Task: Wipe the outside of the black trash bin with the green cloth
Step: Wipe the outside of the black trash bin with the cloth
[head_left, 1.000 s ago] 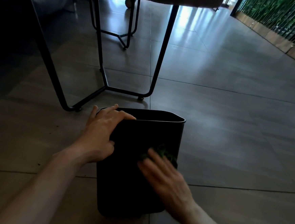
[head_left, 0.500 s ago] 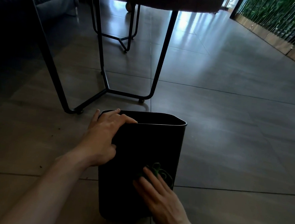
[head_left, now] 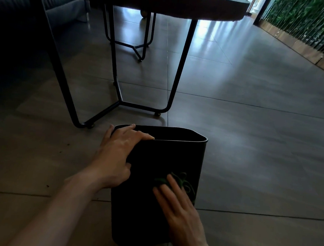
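The black trash bin (head_left: 142, 208) stands upright on the tiled floor in the lower middle of the head view. My left hand (head_left: 118, 154) grips its near left rim corner, fingers curled over the edge. My right hand (head_left: 177, 207) lies flat on the bin's near wall, straight fingers pressing the green cloth (head_left: 181, 180) against it. Only the cloth's upper edge shows beyond my fingertips, toward the bin's right side.
A dark table (head_left: 166, 3) on thin black metal legs (head_left: 179, 69) stands just behind the bin. A dark sofa (head_left: 15, 4) is at the far left. A green plant wall with a wooden base (head_left: 310, 27) runs along the right. Tiled floor (head_left: 261, 150) stretches to the right.
My right hand slid the cloth down the bin's near wall, then shifted slightly up and right. My left hand kept its grip on the rim.
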Demonstrator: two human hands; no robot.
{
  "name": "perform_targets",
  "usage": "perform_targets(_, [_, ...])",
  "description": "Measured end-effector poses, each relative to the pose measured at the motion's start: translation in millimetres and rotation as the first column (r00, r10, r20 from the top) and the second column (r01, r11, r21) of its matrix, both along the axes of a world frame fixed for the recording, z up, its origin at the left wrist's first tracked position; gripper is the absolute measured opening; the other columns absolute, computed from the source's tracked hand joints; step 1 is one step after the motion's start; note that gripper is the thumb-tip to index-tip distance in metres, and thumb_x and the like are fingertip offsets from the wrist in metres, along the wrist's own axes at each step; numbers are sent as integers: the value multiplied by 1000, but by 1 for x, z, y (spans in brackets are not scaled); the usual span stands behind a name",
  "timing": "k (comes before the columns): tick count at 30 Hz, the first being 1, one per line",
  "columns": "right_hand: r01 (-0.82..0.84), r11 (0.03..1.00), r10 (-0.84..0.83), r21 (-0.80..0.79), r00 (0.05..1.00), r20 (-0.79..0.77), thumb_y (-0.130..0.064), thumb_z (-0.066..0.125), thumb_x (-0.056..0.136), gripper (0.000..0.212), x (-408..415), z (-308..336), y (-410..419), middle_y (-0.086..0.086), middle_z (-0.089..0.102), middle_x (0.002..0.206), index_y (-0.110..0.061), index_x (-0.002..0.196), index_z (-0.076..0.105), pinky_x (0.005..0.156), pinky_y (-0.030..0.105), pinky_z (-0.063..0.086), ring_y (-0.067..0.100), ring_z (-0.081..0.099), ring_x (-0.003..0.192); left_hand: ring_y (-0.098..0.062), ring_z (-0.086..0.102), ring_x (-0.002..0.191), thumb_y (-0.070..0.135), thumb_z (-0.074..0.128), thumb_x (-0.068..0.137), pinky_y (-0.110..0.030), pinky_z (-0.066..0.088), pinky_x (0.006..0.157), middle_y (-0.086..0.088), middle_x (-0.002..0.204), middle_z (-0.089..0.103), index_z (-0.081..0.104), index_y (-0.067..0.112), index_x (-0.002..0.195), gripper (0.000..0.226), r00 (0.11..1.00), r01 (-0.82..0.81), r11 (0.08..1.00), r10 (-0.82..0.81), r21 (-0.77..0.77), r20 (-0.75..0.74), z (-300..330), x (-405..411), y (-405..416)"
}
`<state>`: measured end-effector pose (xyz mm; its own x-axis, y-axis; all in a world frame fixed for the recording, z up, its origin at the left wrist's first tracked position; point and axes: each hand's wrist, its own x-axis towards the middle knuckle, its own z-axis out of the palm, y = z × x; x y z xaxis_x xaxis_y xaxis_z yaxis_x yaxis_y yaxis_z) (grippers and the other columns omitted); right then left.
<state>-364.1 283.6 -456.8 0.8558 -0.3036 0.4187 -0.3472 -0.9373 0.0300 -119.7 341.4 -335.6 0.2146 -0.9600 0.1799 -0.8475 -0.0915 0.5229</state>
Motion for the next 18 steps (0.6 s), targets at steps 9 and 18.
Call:
perform_targets(9, [203, 959, -254, 199, 927, 275, -6, 73, 90, 68, 37, 67, -42, 8, 45, 154, -8, 153, 46, 109, 48, 51, 32, 28, 155, -7, 14, 151, -1, 67, 70, -50, 3, 123, 16, 143, 46, 40, 51, 135, 88, 1000, -8, 1000, 8, 9, -19, -3, 4, -1])
perform_targets(18, [-152, 976, 135, -155, 984, -117, -10, 28, 111, 49, -21, -11, 9, 2, 50, 146, -22, 136, 68, 101, 40, 56, 27, 38, 147, -6, 13, 150, -1, 68, 68, -49, 8, 123, 13, 146, 43, 38, 53, 135, 91, 1000, -8, 1000, 8, 19, -8, -5, 4, 0])
